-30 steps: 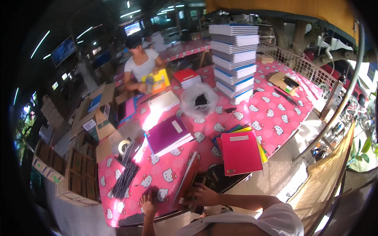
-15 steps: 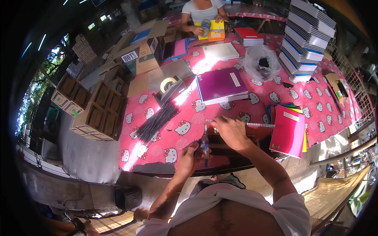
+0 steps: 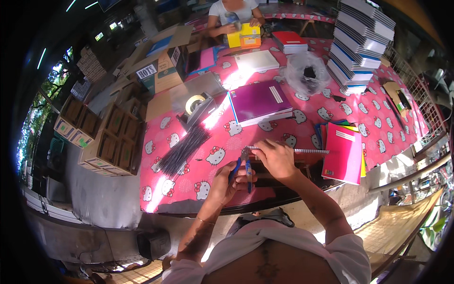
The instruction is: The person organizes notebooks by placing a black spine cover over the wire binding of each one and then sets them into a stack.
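My left hand (image 3: 223, 183) is closed round blue-handled pliers (image 3: 248, 176). Their jaws are up at the left end of a spiral binding (image 3: 309, 151), beside my right fingertips. My right hand (image 3: 275, 160) presses on that binding with its fingers bent and closed on it. Below the binding lies a dark, reddish notebook (image 3: 307, 160), mostly hidden by my right hand and forearm. Left of my hands, a bundle of black plastic coils (image 3: 184, 150) rests on the pink patterned tablecloth (image 3: 222, 173).
Pink-covered notebooks (image 3: 341, 154) lie at the right, purple ones (image 3: 260, 102) ahead. Beyond are a tape dispenser (image 3: 197, 110), a clear plastic bag (image 3: 306, 75) and a tall notebook stack (image 3: 362, 47). Cartons (image 3: 111, 137) stand at the left. Across the table a person handles a yellow box (image 3: 243, 35).
My left hand has lifted the pliers, and their jaws have come to the binding's left end. The handles now look spread wider. My right hand stays on the binding.
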Motion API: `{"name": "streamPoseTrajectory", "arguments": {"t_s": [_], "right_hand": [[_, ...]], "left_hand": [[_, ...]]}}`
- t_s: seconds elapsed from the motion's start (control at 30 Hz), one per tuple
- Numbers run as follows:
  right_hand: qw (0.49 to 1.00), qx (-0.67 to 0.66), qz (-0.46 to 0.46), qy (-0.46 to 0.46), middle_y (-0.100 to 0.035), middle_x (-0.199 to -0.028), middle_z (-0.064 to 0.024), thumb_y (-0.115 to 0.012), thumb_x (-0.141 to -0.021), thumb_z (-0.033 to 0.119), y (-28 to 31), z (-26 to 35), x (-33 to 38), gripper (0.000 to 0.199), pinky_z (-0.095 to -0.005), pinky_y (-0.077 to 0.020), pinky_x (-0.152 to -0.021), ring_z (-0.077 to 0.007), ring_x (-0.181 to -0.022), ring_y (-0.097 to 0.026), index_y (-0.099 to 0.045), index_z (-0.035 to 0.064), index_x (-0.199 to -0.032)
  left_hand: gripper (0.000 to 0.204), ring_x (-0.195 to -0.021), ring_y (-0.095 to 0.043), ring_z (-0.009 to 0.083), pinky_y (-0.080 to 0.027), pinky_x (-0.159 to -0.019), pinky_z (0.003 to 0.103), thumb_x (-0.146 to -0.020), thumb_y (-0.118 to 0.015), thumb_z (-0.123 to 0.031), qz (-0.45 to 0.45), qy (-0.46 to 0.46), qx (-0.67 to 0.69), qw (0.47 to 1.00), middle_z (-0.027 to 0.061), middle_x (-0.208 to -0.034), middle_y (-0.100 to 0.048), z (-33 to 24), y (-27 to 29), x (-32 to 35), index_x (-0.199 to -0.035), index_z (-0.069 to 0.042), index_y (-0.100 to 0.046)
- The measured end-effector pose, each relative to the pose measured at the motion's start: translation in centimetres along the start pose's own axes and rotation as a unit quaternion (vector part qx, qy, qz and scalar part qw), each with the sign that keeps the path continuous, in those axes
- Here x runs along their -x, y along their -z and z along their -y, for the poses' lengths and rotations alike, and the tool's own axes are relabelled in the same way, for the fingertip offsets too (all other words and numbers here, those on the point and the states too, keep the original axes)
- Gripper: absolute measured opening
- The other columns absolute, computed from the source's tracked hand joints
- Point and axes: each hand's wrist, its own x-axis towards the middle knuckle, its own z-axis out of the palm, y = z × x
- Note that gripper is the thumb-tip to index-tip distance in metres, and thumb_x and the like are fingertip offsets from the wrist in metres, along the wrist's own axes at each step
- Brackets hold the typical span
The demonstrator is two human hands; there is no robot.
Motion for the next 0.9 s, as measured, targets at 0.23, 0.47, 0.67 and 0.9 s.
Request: {"name": "streamPoseTrajectory", "arguments": {"t_s": [0.23,0.47,0.67,0.9], "right_hand": [[0.997,0.047,-0.036,0.047,-0.069,-0.095,-0.0050,-0.067,-0.090,0.032,1.5,-1.8,1.0,0.023,-0.0404,-0.0548,-0.077,-0.0280,-0.083,-0.069,-0.066,0.0153,-0.105],[0.976,-0.067,-0.113,-0.176,-0.067,-0.081,-0.0141,-0.070,-0.092,0.031,12.0,-7.2,3.0,0.032,-0.0403,-0.0500,-0.061,-0.0299,-0.067,-0.066,-0.067,0.0079,-0.113],[0.809,-0.275,-0.388,-0.344,-0.068,-0.095,-0.0003,-0.065,-0.100,0.023,21.7,-20.4,10.4,0.025,-0.0241,-0.0473,-0.075,-0.0069,-0.085,-0.059,-0.066,0.0007,-0.111],[0.948,0.307,-0.002,-0.079,-0.070,-0.089,-0.0037,-0.069,-0.074,0.020,30.6,-15.6,0.2,0.019,-0.0426,-0.0418,-0.092,-0.0255,-0.090,-0.062,-0.069,0.0076,-0.089]], "left_hand": [[0.033,-0.081,-0.066,0.0230,-0.052,-0.074,0.036,-0.098,-0.057,-0.017,-0.068,-0.280,-0.616,0.733,0.0126,-0.096,-0.070,-1.3,-1.4,0.0,-0.125,-0.002,-0.067],[0.035,-0.099,-0.059,0.0355,-0.050,-0.083,0.045,-0.089,-0.066,-0.014,-0.061,-0.332,-0.769,0.544,0.0169,-0.115,-0.062,4.3,14.5,-2.5,-0.123,-0.005,-0.067],[0.030,-0.110,-0.057,0.0402,-0.048,-0.093,0.047,-0.092,-0.065,-0.017,-0.087,-0.397,-0.672,0.619,0.0188,-0.115,-0.060,0.5,8.0,-10.0,-0.119,-0.003,-0.066],[0.035,-0.111,-0.057,0.0393,-0.048,-0.098,0.046,-0.090,-0.066,-0.018,0.050,-0.395,-0.742,0.540,0.0211,-0.119,-0.059,-2.9,-0.9,-23.0,-0.123,-0.005,-0.065]]}}
